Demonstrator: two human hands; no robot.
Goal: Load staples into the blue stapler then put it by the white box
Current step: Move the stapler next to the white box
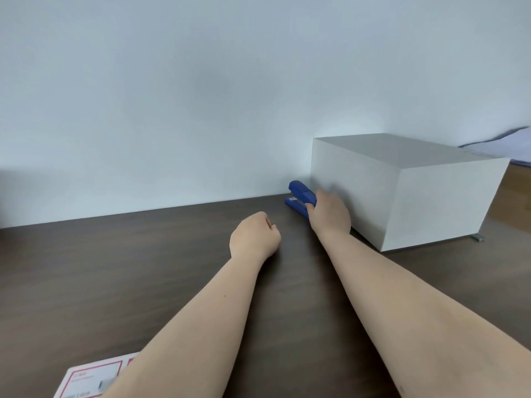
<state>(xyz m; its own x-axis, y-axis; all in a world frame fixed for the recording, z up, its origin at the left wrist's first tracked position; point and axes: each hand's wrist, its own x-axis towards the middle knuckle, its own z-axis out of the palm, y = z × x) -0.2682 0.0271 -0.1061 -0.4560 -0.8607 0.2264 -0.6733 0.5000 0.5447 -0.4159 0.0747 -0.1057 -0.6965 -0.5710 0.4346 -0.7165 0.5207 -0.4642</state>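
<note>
The blue stapler [298, 195] lies closed on the dark wooden table [115, 282], close against the left side of the white box [402, 191] near the wall. My right hand [330, 214] reaches out and wraps around the stapler's near end, hiding that part. My left hand [254, 238] rests on the table to the left of it, curled into a loose fist with nothing in it.
A white and red staple packet [92, 379] lies at the table's near left edge, partly under my left forearm. A pale wall runs along the back. Light blue cloth [505, 143] shows behind the box at far right.
</note>
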